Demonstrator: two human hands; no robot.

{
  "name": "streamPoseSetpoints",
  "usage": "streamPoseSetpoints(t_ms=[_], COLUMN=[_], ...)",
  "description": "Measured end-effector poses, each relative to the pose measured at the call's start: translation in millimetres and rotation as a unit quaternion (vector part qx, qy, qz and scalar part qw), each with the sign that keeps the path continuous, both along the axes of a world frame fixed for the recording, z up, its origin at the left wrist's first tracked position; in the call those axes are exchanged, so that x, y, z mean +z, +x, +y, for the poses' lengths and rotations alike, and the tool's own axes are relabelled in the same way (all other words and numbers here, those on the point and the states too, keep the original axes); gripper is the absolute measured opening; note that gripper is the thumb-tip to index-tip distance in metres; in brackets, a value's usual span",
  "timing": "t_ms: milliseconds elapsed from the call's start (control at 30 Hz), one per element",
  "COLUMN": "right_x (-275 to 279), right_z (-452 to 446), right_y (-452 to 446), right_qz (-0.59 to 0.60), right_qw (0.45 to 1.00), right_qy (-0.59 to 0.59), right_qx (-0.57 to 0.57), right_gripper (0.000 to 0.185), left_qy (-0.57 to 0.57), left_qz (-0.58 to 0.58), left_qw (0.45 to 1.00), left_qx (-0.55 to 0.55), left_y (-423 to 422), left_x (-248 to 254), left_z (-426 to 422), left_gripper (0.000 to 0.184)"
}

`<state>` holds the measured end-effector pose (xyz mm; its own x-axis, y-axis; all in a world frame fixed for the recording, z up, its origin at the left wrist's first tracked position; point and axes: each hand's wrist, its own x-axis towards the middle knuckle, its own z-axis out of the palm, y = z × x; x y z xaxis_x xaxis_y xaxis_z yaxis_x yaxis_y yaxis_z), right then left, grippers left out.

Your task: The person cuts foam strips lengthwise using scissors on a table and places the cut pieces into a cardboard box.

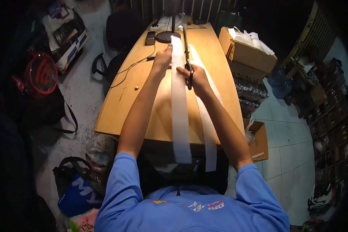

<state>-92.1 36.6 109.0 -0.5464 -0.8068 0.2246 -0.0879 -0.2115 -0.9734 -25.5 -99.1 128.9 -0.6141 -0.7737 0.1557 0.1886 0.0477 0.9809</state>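
Right over the middle of the desk, a long white strip runs lengthwise toward the person, its near end hanging past the desk's front edge and its far end reaching the round black base of a stand. The left hand is closed at the strip's left edge, thumb uppermost, pinching it near the far end. The right hand is wrapped around a pair of dark scissors, handles toward the person and blades pointing away alongside the strip's right edge; whether the blades are parted I cannot tell. The thumb side of that hand comes up against the same edge of the strip, a little nearer the person than the left hand. Another white strip lies to the right, passing beneath the right forearm, and it too hangs over the front edge. Left of the stand's base sits a small black box, with a dark cable trailing across to the left side of the desk. A little brass-coloured piece rests by itself left of the left forearm. Beyond the desk's right side stands a cardboard box with white material on top.
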Motion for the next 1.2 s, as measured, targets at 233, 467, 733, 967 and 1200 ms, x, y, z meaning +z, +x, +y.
streamPoseSetpoints(t_ms=[233,467,733,967,1200], right_x=[27.0,30.3,13.1,17.8,14.0], right_z=[7.3,49.3,85.3,88.6,121.1], right_y=[0.5,-11.1,-50.4,-72.1,-20.2], right_qz=[-0.003,-0.025,-0.063,-0.034,-0.067], right_qw=[0.990,0.984,0.973,0.974,0.994], right_qy=[-0.118,-0.123,-0.173,-0.150,-0.020], right_qx=[-0.076,-0.125,-0.138,-0.165,-0.081], right_gripper=[0.037,0.046,0.040,0.033,0.053], left_qy=[0.007,-0.108,-0.162,-0.123,-0.025], left_qz=[-0.030,-0.106,-0.219,-0.186,-0.092], left_qw=[0.980,0.960,0.929,0.944,0.995], left_qx=[-0.197,-0.234,-0.251,-0.242,0.011], left_y=[100.1,135.6,157.8,173.4,158.8], left_x=[-20.5,-13.1,-2.7,-47.8,-91.4], left_z=[82.0,64.2,78.9,72.2,84.1], left_gripper=[0.026,0.032,0.033,0.027,0.035])
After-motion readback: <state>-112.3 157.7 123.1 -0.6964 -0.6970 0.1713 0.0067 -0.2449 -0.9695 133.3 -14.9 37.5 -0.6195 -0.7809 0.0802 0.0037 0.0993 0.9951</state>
